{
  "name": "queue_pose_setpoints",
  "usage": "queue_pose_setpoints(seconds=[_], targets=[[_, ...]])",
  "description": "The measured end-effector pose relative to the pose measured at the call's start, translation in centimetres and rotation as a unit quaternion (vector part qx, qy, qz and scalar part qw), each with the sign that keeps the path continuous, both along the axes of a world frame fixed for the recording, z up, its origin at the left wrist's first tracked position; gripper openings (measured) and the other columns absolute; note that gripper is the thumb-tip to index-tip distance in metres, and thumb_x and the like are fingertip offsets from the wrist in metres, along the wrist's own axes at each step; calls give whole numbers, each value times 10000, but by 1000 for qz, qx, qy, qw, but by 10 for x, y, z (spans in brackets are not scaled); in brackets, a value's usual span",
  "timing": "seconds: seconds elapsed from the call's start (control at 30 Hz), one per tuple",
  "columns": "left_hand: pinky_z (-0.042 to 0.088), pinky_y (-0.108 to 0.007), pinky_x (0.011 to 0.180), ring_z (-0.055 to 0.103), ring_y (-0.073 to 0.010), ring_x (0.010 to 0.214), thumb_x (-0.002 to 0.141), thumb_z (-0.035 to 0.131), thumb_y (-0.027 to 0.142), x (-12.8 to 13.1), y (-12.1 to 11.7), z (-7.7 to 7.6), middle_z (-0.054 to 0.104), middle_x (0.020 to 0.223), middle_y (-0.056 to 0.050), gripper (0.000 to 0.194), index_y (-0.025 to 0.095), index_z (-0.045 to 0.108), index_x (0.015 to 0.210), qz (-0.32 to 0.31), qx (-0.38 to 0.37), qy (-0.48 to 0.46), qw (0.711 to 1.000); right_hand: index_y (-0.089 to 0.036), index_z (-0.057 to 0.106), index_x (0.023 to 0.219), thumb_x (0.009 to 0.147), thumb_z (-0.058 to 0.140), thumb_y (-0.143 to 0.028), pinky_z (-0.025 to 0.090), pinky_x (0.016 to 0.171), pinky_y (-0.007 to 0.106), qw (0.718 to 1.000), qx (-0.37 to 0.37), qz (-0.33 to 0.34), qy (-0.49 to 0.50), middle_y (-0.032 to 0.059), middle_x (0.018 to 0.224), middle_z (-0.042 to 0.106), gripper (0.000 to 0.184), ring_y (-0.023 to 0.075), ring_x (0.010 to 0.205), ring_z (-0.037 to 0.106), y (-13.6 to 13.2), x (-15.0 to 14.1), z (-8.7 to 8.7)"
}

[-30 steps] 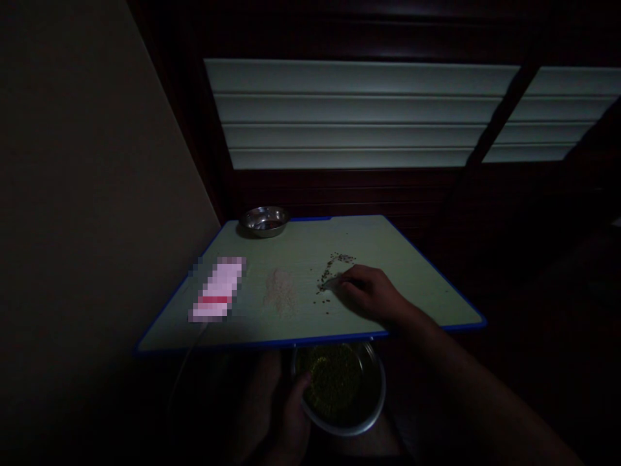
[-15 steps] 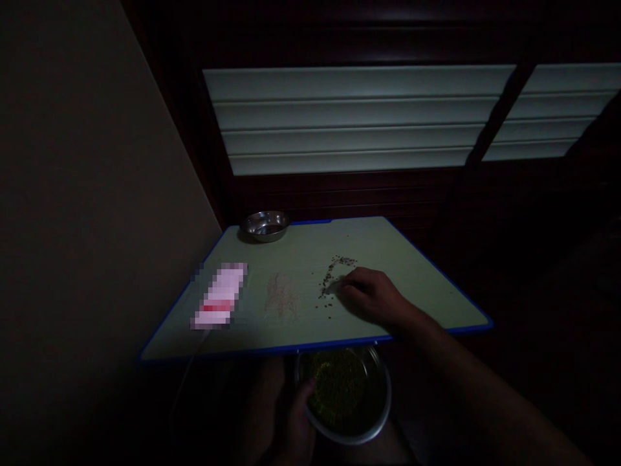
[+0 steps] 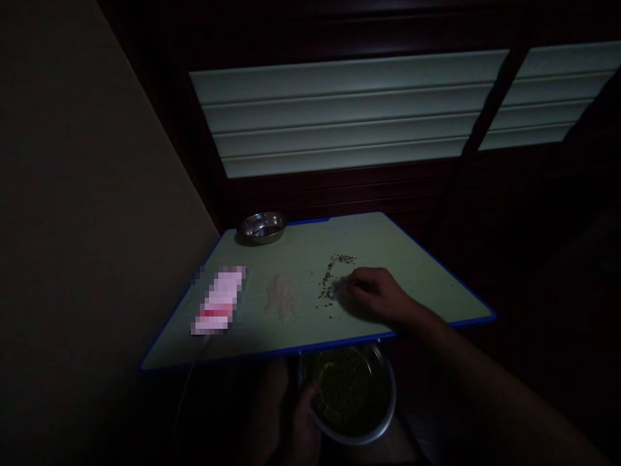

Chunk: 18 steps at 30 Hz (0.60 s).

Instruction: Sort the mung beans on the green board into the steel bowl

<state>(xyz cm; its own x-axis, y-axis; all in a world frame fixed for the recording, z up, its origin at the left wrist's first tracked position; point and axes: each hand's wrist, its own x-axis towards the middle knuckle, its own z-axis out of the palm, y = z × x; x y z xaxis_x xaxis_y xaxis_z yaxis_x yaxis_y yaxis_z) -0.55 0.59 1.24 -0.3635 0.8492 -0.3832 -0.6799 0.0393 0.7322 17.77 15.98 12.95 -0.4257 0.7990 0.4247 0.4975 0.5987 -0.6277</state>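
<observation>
Left hand (image 3: 305, 419) holds a bowl (image 3: 359, 441) (metal-rimmed), right hand (image 3: 381, 292) beside dark grains (image 3: 344, 259).

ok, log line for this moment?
left hand: holds bowl; right hand: by grains, grip unclear; powder: left of grains; dish: table's far-left corner

Shiny metal bowls (image 3: 359, 441), matt tabletop (image 3: 388, 249), seemingly wooden panelling (image 3: 359, 184)

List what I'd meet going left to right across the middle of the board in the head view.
Pixelated device → pale powder → dark specks → right hand.
</observation>
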Motion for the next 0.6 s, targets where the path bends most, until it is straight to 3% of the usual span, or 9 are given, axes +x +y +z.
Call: queue_pose_setpoints(seconds=[0.1,0.2,0.3,0.47,0.6], targets=[[515,-467,1066,637,-351,1273,661,789,209,0,0,-1,682,1407,-79,903,297,488,1507,-4,-3,-18,1000,-176,634,699,803,541,-234,410,631,278,1000,-19,-17,-7,19,667,625,152,153,650,569,-1,-1,1],[521,-482,1056,670,-362,1220,669,762,223,2,0,3,794,1118,-95,717,221,618,1372,-10,-44,-39,998,-179,636,695,808,540,-222,397,613,273,999,-21,-41,-12,17,659,631,155,150,637,557,-1,-2,1],[495,-460,1089,680,-343,1213,675,731,215,3,0,6,809,931,-77,548,220,712,1223,-16,-55,-36,998,-183,628,673,813,551,-212,383,602,267,998,-2,-68,-15,10,642,626,162,143,624,540,-1,-2,1],[501,-501,1079,729,-340,1112,686,731,232,3,0,3,816,955,-64,543,246,718,1229,-24,-62,-64,996,-175,694,772,842,560,-218,441,681,284,999,13,-48,-11,48,753,695,158,165,712,612,-1,-4,0],[462,-477,1125,707,-327,1164,675,753,211,2,0,2,815,940,-45,525,252,726,1198,-16,-33,-36,999,-175,713,801,841,572,-208,449,694,292,999,10,-19,-25,58,778,707,150,173,732,622,-1,-4,0]])
